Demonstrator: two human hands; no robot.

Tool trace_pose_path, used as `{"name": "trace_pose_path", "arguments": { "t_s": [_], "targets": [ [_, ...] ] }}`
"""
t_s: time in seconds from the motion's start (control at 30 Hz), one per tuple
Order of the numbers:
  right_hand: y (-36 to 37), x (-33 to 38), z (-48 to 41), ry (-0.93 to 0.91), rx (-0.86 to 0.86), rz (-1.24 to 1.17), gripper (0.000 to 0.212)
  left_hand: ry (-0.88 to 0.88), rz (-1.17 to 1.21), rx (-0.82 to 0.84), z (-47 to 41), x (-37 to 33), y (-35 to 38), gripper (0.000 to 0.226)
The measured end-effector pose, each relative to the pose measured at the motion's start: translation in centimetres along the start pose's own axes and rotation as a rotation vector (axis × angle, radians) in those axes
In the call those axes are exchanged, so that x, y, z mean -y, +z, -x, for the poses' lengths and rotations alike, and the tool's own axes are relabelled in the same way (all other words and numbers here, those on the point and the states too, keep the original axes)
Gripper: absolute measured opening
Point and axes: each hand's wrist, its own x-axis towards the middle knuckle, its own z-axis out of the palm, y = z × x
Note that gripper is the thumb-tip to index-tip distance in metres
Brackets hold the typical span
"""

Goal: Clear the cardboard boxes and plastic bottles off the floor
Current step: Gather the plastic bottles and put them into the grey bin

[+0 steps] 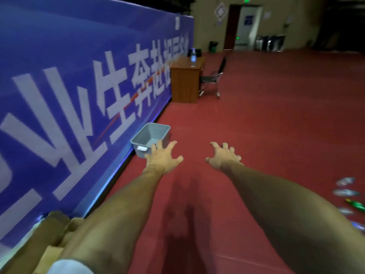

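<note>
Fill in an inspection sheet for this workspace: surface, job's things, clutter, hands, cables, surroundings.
Surface: red floor, with a dark shadow under the arms.
Job's things: plastic bottles lie scattered on the floor at the right edge, among them a green bottle; cardboard, blurred, lies at the lower left against the banner.
Clutter: grey plastic bin stands on the floor beside the banner; no contents seen.
Hands: left hand and right hand reach forward, fingers spread, holding nothing.
Cables: nothing seen.
Surroundings: blue banner, wooden desk bearing a bottle, chair, doorway.
</note>
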Motion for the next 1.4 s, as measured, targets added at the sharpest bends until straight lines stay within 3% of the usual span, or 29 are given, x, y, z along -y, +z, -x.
{"name": "trace_pose_path", "arguments": {
  "t_s": [0.27, 0.67, 0.93, 1.2, 1.4],
  "targets": [
    [-5.6, -24.1, 6.4, 0.341, -0.080, -0.022, 0.073, 0.344, 0.017, 0.101, 2.8, -24.0, 6.8, 0.068],
    [-8.9, -47.7, 11.2, 0.747, -0.170, -0.092, 0.071, 0.763, 0.008, 0.271, 3.5, -50.4, 16.9, 0.068],
    [-10.3, -59.0, 6.3, 0.876, -0.186, -0.089, 0.066, 0.901, -0.017, 0.372, -1.6, -63.4, 24.7, 0.067],
    [-9.2, -65.6, 1.4, 0.967, -0.106, -0.189, 0.077, 0.950, -0.089, 0.437, -6.4, -71.1, 28.8, 0.066],
    [-9.9, -70.9, -3.6, 0.967, -0.071, -0.200, 0.070, 0.960, -0.104, 0.402, -10.4, -77.1, 31.6, 0.064]
  ]
}}
